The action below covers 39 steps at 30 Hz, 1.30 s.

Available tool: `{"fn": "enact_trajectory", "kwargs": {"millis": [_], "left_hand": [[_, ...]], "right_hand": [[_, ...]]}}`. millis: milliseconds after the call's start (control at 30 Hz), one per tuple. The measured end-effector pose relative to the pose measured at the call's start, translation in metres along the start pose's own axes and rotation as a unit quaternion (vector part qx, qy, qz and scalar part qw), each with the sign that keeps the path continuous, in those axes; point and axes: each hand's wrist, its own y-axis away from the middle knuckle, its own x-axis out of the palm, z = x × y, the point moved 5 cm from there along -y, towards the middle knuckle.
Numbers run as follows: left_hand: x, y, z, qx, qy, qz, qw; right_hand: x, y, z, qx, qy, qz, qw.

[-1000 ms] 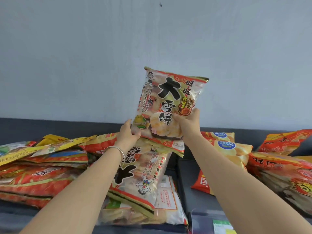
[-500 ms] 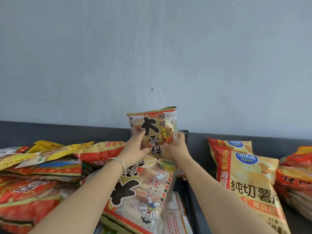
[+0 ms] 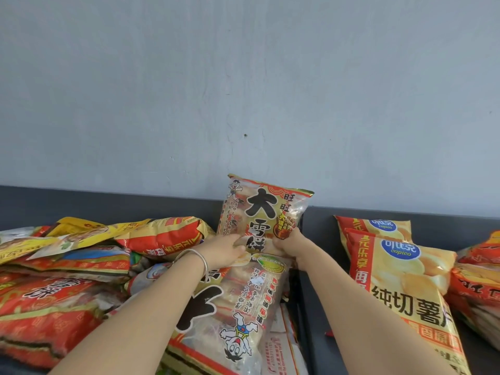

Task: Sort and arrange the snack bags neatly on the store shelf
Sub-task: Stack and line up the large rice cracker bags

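A rice cracker bag (image 3: 259,209) with big black characters stands upright against the dark back wall of the shelf (image 3: 108,207). My left hand (image 3: 224,251) grips its lower left edge and my right hand (image 3: 290,243) grips its lower right edge. A silver bangle sits on my left wrist. Below the held bag lies a second, upside-down rice cracker bag (image 3: 232,315), flat under my left forearm. The bottom of the held bag is hidden behind my hands.
A loose pile of red and yellow snack bags (image 3: 67,266) fills the left compartment. A dark divider (image 3: 311,307) separates it from the right compartment, where yellow Copico chip bags (image 3: 400,280) lie beside more red bags (image 3: 481,282). A pale wall rises behind.
Both hands have lowered the rice cracker bag from mid-air down to the back of the shelf, where it now stands upright. The view has moved closer to the shelf.
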Motion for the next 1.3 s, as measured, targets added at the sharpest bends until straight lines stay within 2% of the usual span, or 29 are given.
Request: {"fn": "enact_trajectory", "kwargs": {"millis": [100, 167, 267, 433, 567, 833, 1000, 1133, 1300], "left_hand": [[0.001, 0.002, 0.002, 0.009, -0.004, -0.001, 1.000], [0.000, 0.005, 0.004, 0.010, -0.013, -0.021, 1.000], [-0.006, 0.011, 0.006, -0.012, -0.004, -0.072, 0.997], [-0.016, 0.028, 0.012, -0.032, 0.040, -0.094, 0.994], [-0.021, 0.042, 0.016, -0.027, 0.055, -0.079, 0.995], [-0.024, 0.072, 0.029, -0.061, 0.068, -0.074, 0.993], [-0.021, 0.087, 0.043, -0.131, 0.064, -0.073, 0.987], [-0.020, 0.093, 0.045, -0.157, 0.082, -0.077, 0.981], [-0.029, 0.099, 0.034, -0.131, 0.148, -0.122, 0.973]], "right_hand": [[-0.003, 0.000, 0.012, -0.012, 0.074, -0.010, 0.997], [-0.001, 0.003, 0.012, -0.010, 0.087, -0.055, 0.995], [0.002, 0.016, -0.003, 0.039, 0.077, -0.120, 0.989], [-0.011, 0.036, -0.006, 0.063, 0.030, -0.145, 0.987], [-0.009, 0.059, -0.006, 0.023, -0.008, -0.125, 0.992], [0.012, 0.108, -0.010, 0.100, -0.041, -0.035, 0.993], [0.023, 0.130, -0.010, 0.136, -0.097, 0.025, 0.986], [0.028, 0.130, -0.011, 0.124, -0.103, 0.026, 0.987], [0.023, 0.128, 0.003, 0.046, -0.176, -0.013, 0.983]]}}
